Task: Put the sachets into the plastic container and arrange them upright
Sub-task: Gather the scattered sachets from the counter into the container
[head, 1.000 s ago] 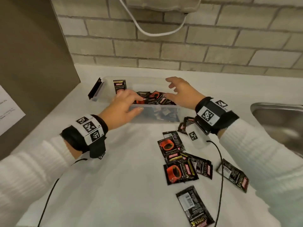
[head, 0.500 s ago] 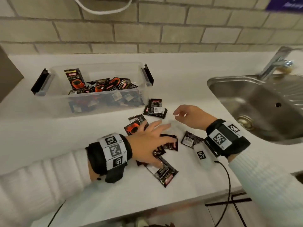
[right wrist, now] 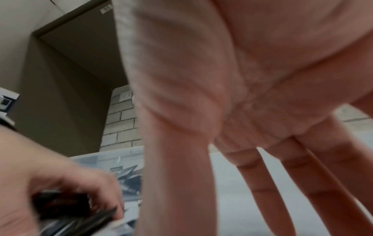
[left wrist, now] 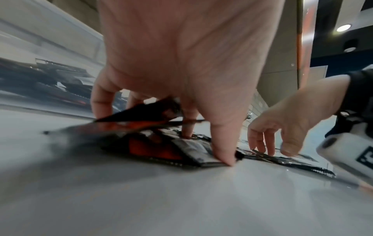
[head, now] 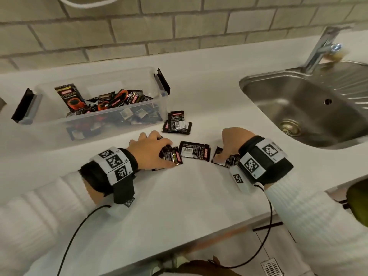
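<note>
The clear plastic container (head: 111, 122) stands at the back left of the counter. Several black-and-orange sachets lie jumbled in it, and one sachet (head: 68, 96) stands upright at its left end. My left hand (head: 165, 154) curls over a small heap of loose sachets (left wrist: 161, 143) on the counter and grips them between thumb and fingers. My right hand (head: 227, 146) points its straight fingers (left wrist: 260, 143) down onto another sachet (head: 223, 159). One sachet (head: 194, 153) lies flat between the hands. A small pile (head: 177, 123) sits by the container's right end.
A steel sink (head: 298, 108) with a tap (head: 322, 48) fills the right side. A brick wall runs behind the counter. The counter's front edge (head: 199, 242) is near my forearms, with cables hanging from both wrists.
Both hands left the container and came down to the loose sachets. The left hand has since closed around a heap of them, and the right hand has dropped onto a sachet nearer me.
</note>
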Motion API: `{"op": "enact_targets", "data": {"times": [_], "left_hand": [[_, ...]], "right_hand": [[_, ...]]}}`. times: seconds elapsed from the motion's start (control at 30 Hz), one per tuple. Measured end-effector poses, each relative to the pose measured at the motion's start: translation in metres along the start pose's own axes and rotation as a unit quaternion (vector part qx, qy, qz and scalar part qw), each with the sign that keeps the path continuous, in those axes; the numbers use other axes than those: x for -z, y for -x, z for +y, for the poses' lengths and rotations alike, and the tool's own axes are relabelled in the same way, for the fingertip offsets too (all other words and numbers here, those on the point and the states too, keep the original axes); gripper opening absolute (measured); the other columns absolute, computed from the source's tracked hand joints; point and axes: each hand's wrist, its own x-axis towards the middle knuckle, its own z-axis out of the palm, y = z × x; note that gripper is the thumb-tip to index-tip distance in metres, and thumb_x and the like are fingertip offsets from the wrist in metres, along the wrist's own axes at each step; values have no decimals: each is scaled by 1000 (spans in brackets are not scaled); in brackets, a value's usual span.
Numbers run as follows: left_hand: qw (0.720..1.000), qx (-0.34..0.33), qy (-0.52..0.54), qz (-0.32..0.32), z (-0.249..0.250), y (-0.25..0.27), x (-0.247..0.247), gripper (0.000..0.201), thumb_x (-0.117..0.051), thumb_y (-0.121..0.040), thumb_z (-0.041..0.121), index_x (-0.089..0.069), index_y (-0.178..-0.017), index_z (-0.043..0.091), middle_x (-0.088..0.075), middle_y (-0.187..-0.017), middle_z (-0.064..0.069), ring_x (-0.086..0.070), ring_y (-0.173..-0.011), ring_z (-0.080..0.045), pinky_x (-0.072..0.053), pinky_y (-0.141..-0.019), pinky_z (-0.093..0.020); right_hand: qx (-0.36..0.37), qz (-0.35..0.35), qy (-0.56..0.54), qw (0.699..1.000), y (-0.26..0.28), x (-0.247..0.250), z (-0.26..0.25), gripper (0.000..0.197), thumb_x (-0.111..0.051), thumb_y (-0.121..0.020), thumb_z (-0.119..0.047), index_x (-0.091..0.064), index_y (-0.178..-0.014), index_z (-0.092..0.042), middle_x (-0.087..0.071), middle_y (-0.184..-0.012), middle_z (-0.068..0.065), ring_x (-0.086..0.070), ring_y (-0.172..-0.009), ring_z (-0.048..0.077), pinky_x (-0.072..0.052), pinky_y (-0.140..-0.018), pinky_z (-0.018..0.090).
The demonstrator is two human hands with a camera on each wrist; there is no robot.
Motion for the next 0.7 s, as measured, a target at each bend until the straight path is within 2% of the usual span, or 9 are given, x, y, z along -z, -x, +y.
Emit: {"op": "enact_targets", "data": {"times": [0.03, 0.1, 0.2, 0.27, 0.37, 0.43, 0.5, 0.6, 0.7], "left_hand": [[1000, -3, 15, 11, -1, 0, 1, 67, -55, -79, 63, -32, -137, 40, -30, -138, 1, -30, -125, -27, -33, -100, -46], [1000, -10, 25, 14, -3, -1, 2, 60, -57, -82, 55, -35, -136, 37, -34, -131, 0, -33, -120, -27, -37, -98, -44], [999, -14, 48, 12, -10, -2, 3, 56, -62, -81, 48, -39, -129, 35, -33, -128, -2, -35, -119, -28, -39, -98, -46], [998, -7, 65, 9, -14, -3, 3, 54, -65, -79, 45, -39, -126, 36, -31, -134, -3, -31, -122, -29, -37, -100, -48], [995, -4, 99, 25, -20, -4, 1, 51, -67, -79, 41, -38, -121, 38, -38, -126, 1, -30, -118, -25, -36, -97, -46], [988, 0, 155, 28, -25, -4, 1, 57, -71, -76, 36, -35, -120, 39, -43, -121, 1, -33, -116, -25, -38, -96, -46], [981, -2, 193, 17, -29, -5, 2, 68, -74, -75, 33, -28, -126, 38, -45, -123, 0, -37, -115, -24, -41, -97, -47], [982, -12, 190, 9, -32, -7, 1, 63, -72, -78, 31, -31, -126, 39, -46, -125, 1, -39, -115, -22, -41, -97, -47], [982, -22, 186, 32, -37, -8, 0, 45, -68, -80, 35, -44, -118, 38, -51, -120, 5, -45, -113, -19, -42, -96, -49]], "right_hand": [[2, -14, 4, 1000, 1, -1, -2, 43, -74, -74, -41, -50, -81, -6, -51, -70, 1, -52, -69, 19, -44, -63, 27], [16, -32, 12, 999, -2, -3, -8, 42, -75, -74, -38, -47, -73, -6, -51, -70, 0, -51, -65, 16, -45, -61, 25], [31, -58, 25, 998, -9, -2, -18, 42, -74, -76, -38, -46, -72, -7, -52, -74, 0, -52, -69, 16, -46, -70, 26], [57, -69, 33, 995, -11, 1, -21, 37, -73, -77, -37, -51, -69, -8, -53, -73, 0, -49, -65, 13, -42, -60, 22], [125, -36, -24, 991, -11, 8, -23, 30, -72, -78, -29, -56, -96, -11, -50, -92, -2, -48, -82, 16, -34, -56, 17], [160, 1, -116, 980, -12, 11, -29, 25, -69, -82, -22, -52, -100, -18, -46, -92, -4, -46, -83, 14, -35, -59, 18], [152, 33, -181, 971, -14, 11, -40, 25, -61, -88, -20, -50, -110, -19, -49, -101, -1, -48, -84, 14, -38, -60, 19], [116, -6, -106, 988, -20, 9, -55, 57, -59, -89, -33, -33, -136, -13, -50, -125, 8, -55, -103, 22, -44, -81, 27], [93, -31, 20, 995, -25, 7, -62, 84, -68, -77, -50, -29, -138, -8, -40, -134, 11, -45, -120, 25, -41, -96, 34]]}}
